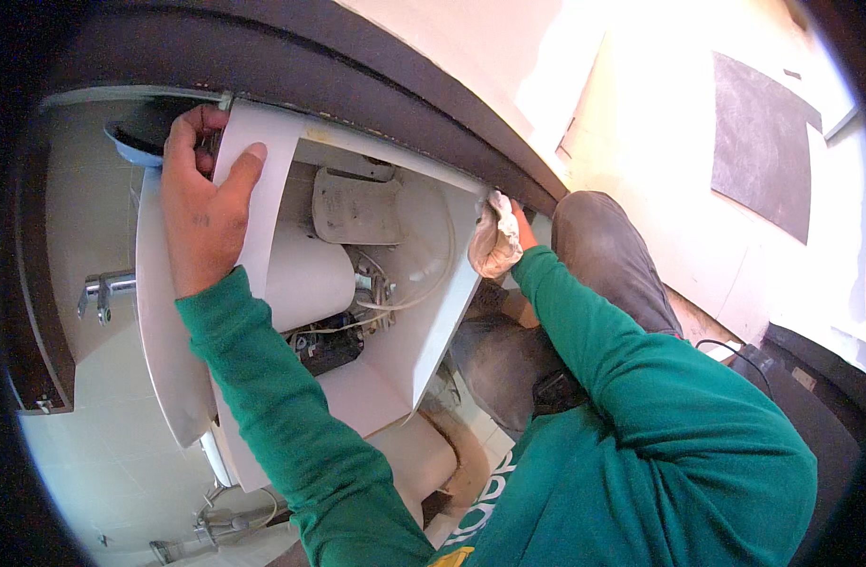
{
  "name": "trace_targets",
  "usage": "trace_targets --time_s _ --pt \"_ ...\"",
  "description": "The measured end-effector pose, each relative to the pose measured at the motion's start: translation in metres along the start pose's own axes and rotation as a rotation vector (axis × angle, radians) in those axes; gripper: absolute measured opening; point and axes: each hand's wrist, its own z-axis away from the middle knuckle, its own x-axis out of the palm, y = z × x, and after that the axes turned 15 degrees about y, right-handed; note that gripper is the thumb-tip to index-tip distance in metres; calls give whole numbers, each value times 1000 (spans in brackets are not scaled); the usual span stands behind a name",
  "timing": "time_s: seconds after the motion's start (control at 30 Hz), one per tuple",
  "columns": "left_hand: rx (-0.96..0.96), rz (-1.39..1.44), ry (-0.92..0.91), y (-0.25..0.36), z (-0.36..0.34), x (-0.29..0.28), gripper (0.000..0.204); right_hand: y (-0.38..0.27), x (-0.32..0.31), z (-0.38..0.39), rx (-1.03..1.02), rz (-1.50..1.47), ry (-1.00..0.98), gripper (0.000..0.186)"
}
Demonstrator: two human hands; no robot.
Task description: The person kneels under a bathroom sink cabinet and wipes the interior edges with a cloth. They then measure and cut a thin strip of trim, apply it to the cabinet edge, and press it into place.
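Note:
My left hand (206,213) has its fingers curled over the upper left edge of a white panel (263,151) on an open cabinet (433,331), thumb on the face. A crumpled off-white cloth (494,241) is in my right hand (518,227), at the cabinet's upper right corner; most of that hand's fingers are hidden. Inside the cabinet show a white cylinder (310,274), a pale tray (355,203), a thin hose (405,302) and a dark fitting assembly (324,350).
A dark beam (386,85) crosses above the cabinet. A blue-rimmed bowl (130,142) and chrome faucet (107,293) are at left, with more pipework (225,520) below. My bent knee (603,246) is right of the cabinet. A dark square board (759,151) lies on the pale surface at upper right.

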Motion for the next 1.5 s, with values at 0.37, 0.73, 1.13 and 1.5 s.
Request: trace_targets --time_s 0.37,0.73,1.13,1.5 --pt "-14 34 26 10 -8 11 39 -10 -39 -21 312 -160 -16 33" --pt "-103 119 -27 5 1 4 40 14 2 0 116 -240 -28 32" --pt "-155 129 22 9 5 6 38 -30 39 34 284 -383 -91 29" --pt "-142 59 -15 14 -5 8 43 -88 83 59 479 -426 -192 42"
